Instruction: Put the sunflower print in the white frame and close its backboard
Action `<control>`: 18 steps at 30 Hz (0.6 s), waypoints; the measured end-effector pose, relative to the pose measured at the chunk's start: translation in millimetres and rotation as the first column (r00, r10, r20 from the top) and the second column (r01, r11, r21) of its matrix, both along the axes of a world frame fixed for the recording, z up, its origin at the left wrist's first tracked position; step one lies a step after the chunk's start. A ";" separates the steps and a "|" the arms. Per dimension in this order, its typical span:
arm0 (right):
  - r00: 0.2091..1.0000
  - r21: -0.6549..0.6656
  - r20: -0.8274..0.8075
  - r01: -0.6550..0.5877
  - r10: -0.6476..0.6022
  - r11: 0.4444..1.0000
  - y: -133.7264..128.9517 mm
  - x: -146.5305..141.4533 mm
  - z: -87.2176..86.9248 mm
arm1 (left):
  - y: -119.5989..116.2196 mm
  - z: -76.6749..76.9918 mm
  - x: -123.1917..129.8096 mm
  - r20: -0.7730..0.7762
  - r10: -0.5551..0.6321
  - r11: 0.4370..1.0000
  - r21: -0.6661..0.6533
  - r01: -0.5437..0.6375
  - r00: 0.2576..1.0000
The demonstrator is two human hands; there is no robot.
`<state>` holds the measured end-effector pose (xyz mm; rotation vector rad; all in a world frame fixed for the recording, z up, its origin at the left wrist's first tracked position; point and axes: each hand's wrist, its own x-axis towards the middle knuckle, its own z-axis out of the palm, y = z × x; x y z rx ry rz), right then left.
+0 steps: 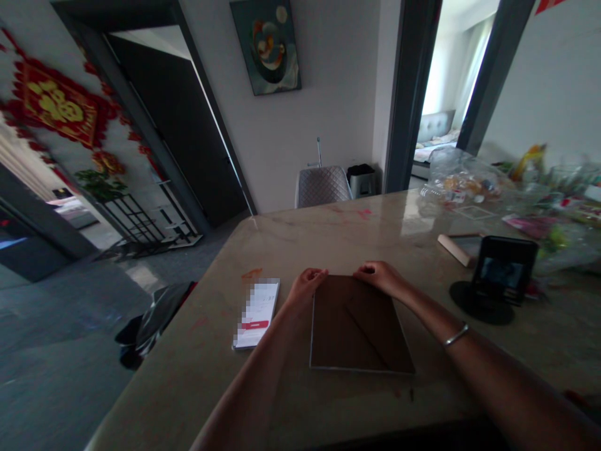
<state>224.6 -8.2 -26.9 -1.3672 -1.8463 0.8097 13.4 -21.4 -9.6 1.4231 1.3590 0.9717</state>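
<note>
A flat brown tablet-style folio case (pixel 357 327) lies on the marble-topped table (pixel 197 357), with a diagonal crease across its cover. My left hand (pixel 306 287) curls over the far left corner of the case. My right hand (pixel 378 277) curls over its far edge, and a thin bangle sits on that wrist. To the left of the case lies a smartphone (pixel 256 313), its screen pixelated and lit. Neither hand touches the phone.
A phone on a round black stand (pixel 504 269) and a wooden stick (pixel 454 249) stand to the right. Plastic bags and packets (pixel 462 178) crowd the far right. The table's curved edge drops to the floor at left, where a dark bag (pixel 157 319) sits.
</note>
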 end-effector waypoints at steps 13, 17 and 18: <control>0.867 -0.302 -0.381 0.210 -0.320 0.930 10.2 16.7 -13.4 | 0.7 -11.7 -10.2 0.114 0.018 0.991 -0.131 -0.003 0.993; 0.854 -0.446 -0.503 -0.126 -0.131 0.886 -1.5 3.2 -11.5 | 10.2 -17.7 -17.9 0.069 0.156 0.988 -0.023 -0.154 0.985; 0.853 -0.444 -0.511 -0.159 -0.104 0.882 -2.8 0.7 -11.5 | 11.4 -18.7 -19.1 0.068 0.165 0.986 -0.009 -0.164 0.984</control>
